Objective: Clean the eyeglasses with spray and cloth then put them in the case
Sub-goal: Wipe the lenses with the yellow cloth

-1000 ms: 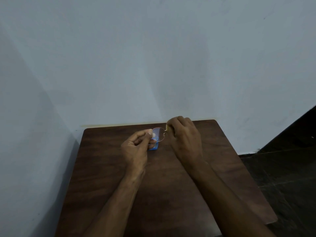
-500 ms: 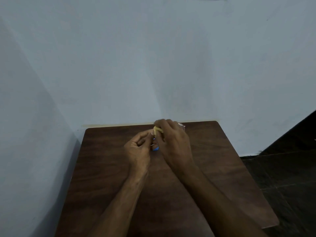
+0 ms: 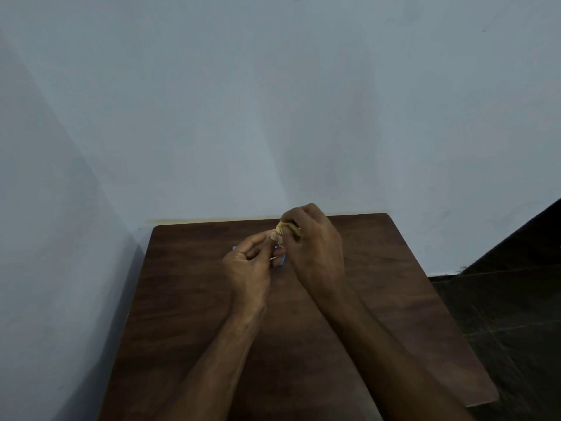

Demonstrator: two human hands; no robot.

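My left hand point(image 3: 249, 265) pinches the thin-framed eyeglasses point(image 3: 280, 246) above the far middle of the table; only slivers of the frame show between the two hands. My right hand point(image 3: 315, 250) is closed on a small yellow cloth point(image 3: 282, 227) and presses it against the glasses. A blue object point(image 3: 281, 261), probably the case, lies on the table under the hands, and another bit of blue point(image 3: 234, 248) peeks out left of my left hand. I see no spray bottle.
The dark wooden table point(image 3: 379, 299) stands in a corner, with pale walls at its far edge and close on the left. Its right edge drops to a dark tiled floor point(image 3: 516, 314).
My right hand moved left with the yellow cloth and now covers the lens that was in plain sight a second ago. The left hand has stayed where it was, holding the glasses.
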